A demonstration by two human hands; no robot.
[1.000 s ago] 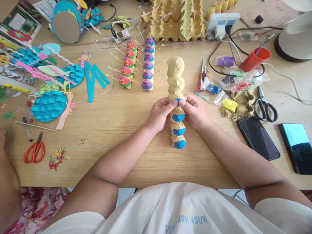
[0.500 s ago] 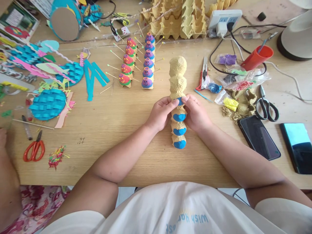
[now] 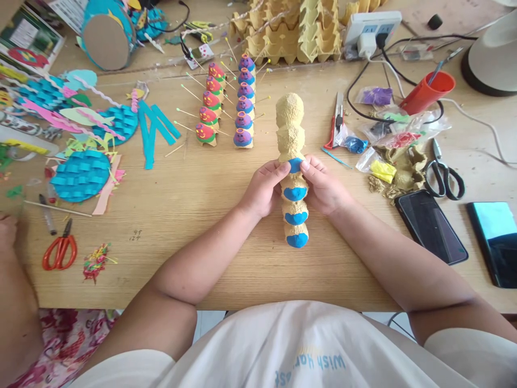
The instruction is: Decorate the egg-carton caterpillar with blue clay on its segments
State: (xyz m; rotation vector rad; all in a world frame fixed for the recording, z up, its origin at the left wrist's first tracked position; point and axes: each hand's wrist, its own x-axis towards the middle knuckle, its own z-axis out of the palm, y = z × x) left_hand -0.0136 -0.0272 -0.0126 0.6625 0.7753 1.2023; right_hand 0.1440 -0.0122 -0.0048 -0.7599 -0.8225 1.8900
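An egg carton strip point(image 3: 291, 110), with bumps in a row, points away from me between my hands. Blue clay patches point(image 3: 295, 194) cover the fronts of its nearer bumps; the two far bumps are bare. My left hand point(image 3: 269, 186) is closed on the strip's left side, its thumb at the edge of the topmost blue patch. From the right, my right hand point(image 3: 325, 183) grips the same bump, thumb on that patch's other edge. The fingers under the strip are hidden. Beyond stand a red-and-green caterpillar point(image 3: 210, 99) and a purple-and-blue caterpillar point(image 3: 244, 102) with pins stuck in them.
On the right are a utility knife point(image 3: 337, 121), bagged blue clay point(image 3: 355, 144), black scissors point(image 3: 444, 175), a phone point(image 3: 432, 226) and a red cup point(image 3: 428, 92). Orange scissors point(image 3: 60, 250) and a woven blue disc point(image 3: 81, 175) lie left. Another person's arm point(image 3: 16, 285) rests at the left edge.
The strip's far end has swung slightly left. My thumbs have shifted a little on the topmost blue patch, showing more of it; both hands still hold the strip.
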